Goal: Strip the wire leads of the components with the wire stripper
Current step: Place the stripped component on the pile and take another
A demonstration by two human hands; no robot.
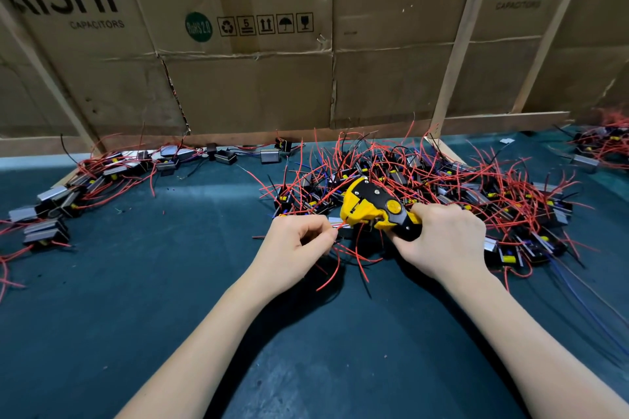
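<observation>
The wire stripper (372, 211) (yellow w/ black handles) is gripped by the right hand (442, 241), fingers curled tight round the handles, just past the middle of the view toward 3 o'clock. Its yellow head is pointed toward 9 o'clock, at the left hand (297, 245). A thin red wire lead (337, 227) is pinched by the left hand's thumb & fingertips, the other fingers curled in, & its tip is fed into the stripper's mouth. The lead is prob. kept short & straight like this so it goes in w/o bending. More of the same red wire hangs down under the left hand toward 6 o'clock.

A big pile of components (442, 187) w/ red, black & blue wires is heaped at 1 to 3 o'clock, close to the tool hand, so the next one can be reached fast. A smaller row of components (68, 194) is spread at 9 to 10 o'clock, maybe the done ones (not sure). Everything is laid on the dark green surface (153, 299). Cardboard boxes (238, 78) are stood up at 12 o'clock.
</observation>
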